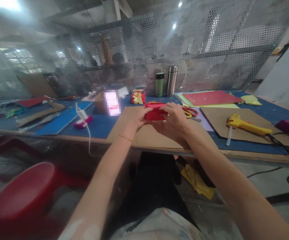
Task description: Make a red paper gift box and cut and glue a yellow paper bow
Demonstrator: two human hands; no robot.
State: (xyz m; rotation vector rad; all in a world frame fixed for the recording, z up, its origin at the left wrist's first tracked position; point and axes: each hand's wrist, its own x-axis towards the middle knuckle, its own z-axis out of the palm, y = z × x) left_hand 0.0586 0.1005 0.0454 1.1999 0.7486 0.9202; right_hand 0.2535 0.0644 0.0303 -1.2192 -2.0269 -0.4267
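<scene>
Patterned garment, nearest. Beyond it, red box-like piece, long axis left to right, held over brown cardboard sheet. Left hand grips its left end; right hand, equally close, its right end. Scissors just right.

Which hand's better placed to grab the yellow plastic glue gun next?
Likely the right hand: the yellow plastic glue gun lies on that side; the left hand is farther away. Both hold the small red box-shaped piece.
</scene>
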